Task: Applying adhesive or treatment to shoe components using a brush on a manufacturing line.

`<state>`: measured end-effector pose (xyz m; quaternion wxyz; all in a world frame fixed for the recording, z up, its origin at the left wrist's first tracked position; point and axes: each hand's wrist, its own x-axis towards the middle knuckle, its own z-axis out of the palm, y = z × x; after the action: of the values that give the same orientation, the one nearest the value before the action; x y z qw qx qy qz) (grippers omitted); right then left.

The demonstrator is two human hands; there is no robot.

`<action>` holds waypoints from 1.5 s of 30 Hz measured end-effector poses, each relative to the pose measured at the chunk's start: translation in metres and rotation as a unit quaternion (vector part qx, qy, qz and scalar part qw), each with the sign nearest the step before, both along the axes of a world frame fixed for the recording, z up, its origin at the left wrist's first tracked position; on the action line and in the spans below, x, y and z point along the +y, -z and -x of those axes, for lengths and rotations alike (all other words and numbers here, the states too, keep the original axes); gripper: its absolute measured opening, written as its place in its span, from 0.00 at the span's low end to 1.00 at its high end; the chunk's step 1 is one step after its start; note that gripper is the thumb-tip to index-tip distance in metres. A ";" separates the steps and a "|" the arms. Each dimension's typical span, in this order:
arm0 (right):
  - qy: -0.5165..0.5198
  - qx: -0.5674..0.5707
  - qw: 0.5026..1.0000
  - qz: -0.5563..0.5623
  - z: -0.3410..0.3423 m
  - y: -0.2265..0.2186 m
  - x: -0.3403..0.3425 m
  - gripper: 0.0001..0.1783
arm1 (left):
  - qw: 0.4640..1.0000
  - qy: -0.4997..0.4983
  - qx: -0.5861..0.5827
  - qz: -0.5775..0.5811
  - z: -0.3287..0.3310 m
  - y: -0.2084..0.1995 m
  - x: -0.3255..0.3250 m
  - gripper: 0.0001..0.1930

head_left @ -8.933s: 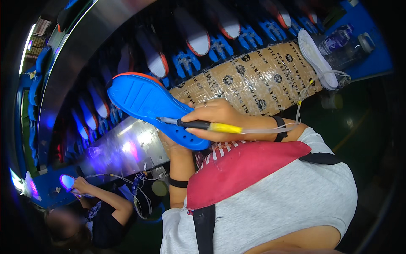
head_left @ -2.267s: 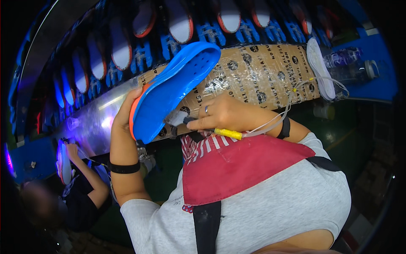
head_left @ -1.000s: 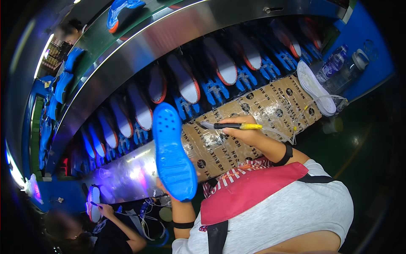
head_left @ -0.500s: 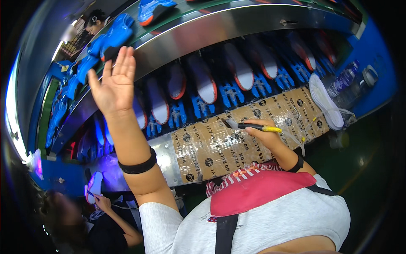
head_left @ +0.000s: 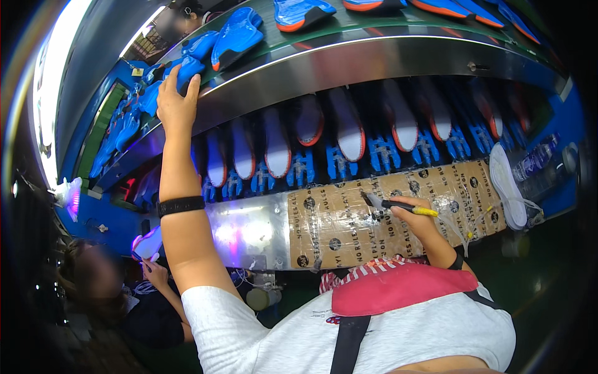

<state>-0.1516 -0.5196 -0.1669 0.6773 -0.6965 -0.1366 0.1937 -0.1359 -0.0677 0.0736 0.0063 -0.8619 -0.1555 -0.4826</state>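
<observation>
Brush (head_left: 400, 205), black-handled with a yellow end, sits gripped in the right hand (head_left: 416, 215) in the head view, its bristles pointing left over the cardboard cover (head_left: 324, 227). The left hand (head_left: 177, 109) stretches far left, thumb and fingers parted about a blue shoe sole (head_left: 190, 67); whether they close on it I cannot tell. That sole lies straight beyond the palm, on the far side of the metal edge, and its long axis is hard to read behind the fingers. A neighbouring orange-edged sole (head_left: 238, 36), just to its right on the green conveyor belt (head_left: 356, 23), slants from near left to far right. The left hand is much the nearer; the right is well apart, on the near side of the hanging shoe uppers (head_left: 350, 140).
</observation>
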 end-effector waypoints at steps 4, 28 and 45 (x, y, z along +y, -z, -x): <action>-0.007 0.011 1.000 0.027 -0.001 -0.002 0.004 0.15 | 0.988 -0.128 0.080 0.023 0.000 -0.011 0.020 0.30; -0.046 -0.028 0.997 0.058 -0.007 0.008 0.018 0.14 | 0.914 -0.344 -0.193 0.093 0.027 -0.004 0.136 0.41; -0.031 -0.029 0.998 0.056 -0.014 0.019 0.029 0.14 | 0.983 -0.037 -0.057 0.168 0.041 -0.024 0.261 0.34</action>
<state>-0.1377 -0.4906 -0.1857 0.6268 -0.7338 -0.1673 0.2017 -0.1773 0.1936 0.0981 -0.1302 -0.8155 -0.2661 -0.4972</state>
